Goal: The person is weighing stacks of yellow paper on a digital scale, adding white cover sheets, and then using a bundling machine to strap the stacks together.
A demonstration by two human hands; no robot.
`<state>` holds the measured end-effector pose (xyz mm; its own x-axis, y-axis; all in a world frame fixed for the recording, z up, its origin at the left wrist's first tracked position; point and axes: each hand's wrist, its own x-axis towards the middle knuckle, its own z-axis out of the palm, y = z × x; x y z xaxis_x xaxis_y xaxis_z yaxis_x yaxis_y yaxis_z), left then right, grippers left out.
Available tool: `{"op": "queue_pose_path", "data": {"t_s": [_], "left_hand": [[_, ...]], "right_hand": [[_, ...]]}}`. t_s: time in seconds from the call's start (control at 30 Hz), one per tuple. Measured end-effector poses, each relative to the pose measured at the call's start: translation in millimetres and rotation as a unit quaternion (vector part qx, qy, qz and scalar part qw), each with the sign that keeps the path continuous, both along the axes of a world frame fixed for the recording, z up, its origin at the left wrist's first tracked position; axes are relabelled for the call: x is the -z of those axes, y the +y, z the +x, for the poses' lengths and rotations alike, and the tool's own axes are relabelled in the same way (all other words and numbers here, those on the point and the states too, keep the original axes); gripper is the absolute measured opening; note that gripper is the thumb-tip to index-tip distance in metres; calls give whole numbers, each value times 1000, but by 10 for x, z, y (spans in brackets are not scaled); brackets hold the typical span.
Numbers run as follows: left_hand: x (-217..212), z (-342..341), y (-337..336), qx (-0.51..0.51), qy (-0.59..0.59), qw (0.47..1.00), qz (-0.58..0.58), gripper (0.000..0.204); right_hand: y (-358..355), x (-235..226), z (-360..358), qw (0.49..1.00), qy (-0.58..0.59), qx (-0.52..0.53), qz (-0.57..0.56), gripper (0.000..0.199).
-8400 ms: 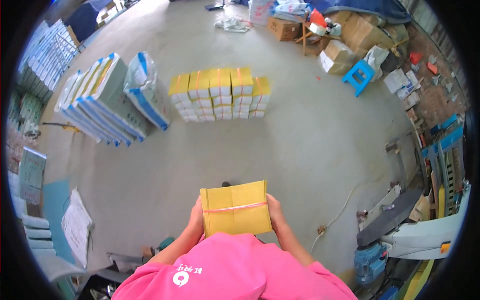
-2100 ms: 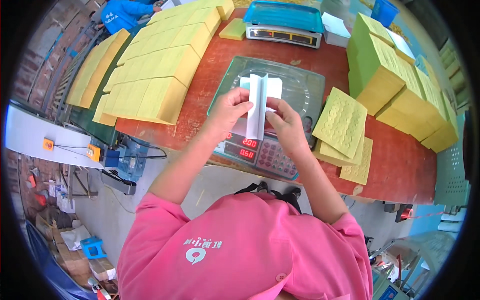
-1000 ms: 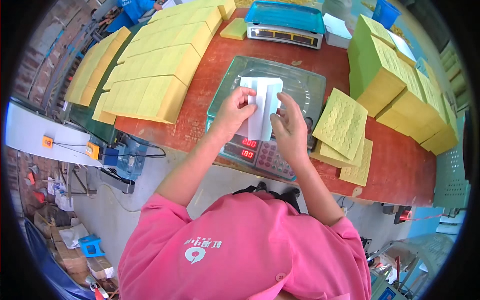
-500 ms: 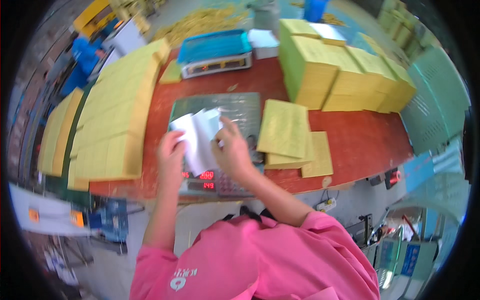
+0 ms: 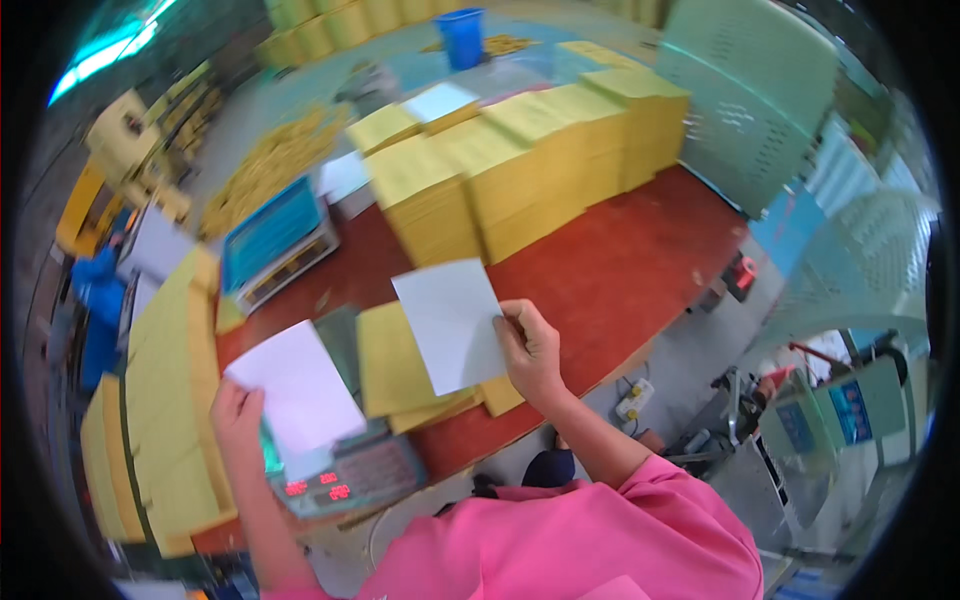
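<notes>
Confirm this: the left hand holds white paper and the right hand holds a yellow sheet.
Wrong on one point: the right hand holds a white sheet, not yellow, as the head view shows. The left hand does hold white paper.

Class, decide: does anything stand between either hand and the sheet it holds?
Nothing visible does: the left hand grips the left sheet directly by its left edge, the right hand the right sheet by its right edge.
</notes>
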<state>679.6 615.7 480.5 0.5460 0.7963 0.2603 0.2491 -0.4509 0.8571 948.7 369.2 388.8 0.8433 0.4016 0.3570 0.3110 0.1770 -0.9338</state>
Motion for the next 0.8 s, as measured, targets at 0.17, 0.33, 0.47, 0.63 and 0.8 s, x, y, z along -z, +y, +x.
{"op": "queue_pose_path", "data": {"t_s": [0.17,0.33,0.47,0.63,0.8], "left_hand": [[-568,1367,-631,45,-74,986,-141,35],[-611,3497,-1251,206,-160,914,-310,42],[-487,4820,-898,313,-117,893,-300,40],[-489,6215,-864,255,-39,935,-245,61],[-394,6819,-868,180,45,967,-173,74]], "right_hand": [[-883,625,1143,992,29,95,-72,6],[-1629,1062,2105,981,36,162,-102,7],[-1654,966,2346,981,-1,133,-138,6],[-1747,938,2354,986,22,104,-130,4],[-1795,924,2397,987,42,95,-121,5]]}}
